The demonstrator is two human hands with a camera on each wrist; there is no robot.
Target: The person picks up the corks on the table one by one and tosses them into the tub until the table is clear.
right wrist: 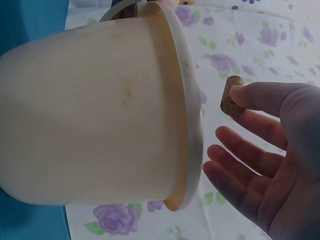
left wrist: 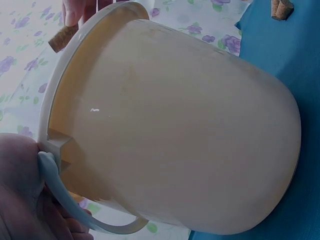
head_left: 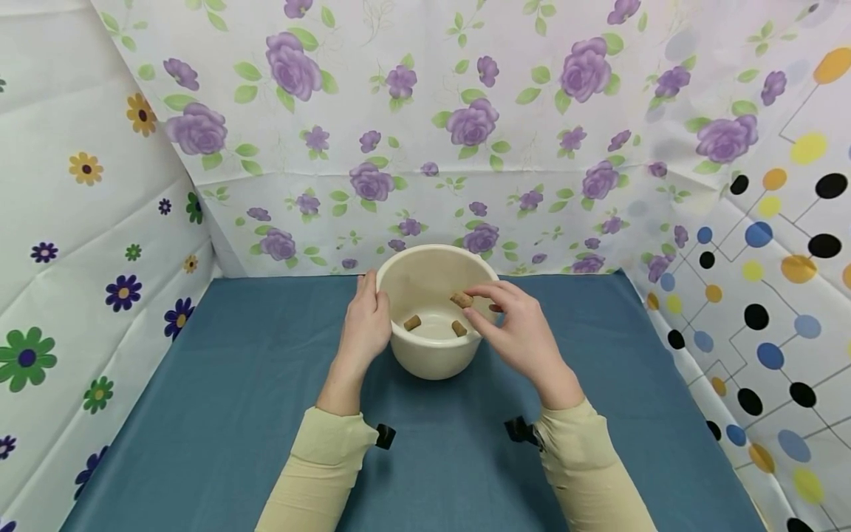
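Note:
A cream plastic bucket stands upright on the blue cloth. At its left rim my left hand holds on beside the handle, which hangs down the side. My right hand is over the right part of the rim, pinching a cork between thumb and forefinger; its other fingers are spread in the right wrist view. Inside the bucket, two corks lie apart on the bottom.
More corks lie on the blue cloth beyond the bucket, visible in the left wrist view and hidden in the head view. A floral sheet hangs behind, with patterned sheets at both sides.

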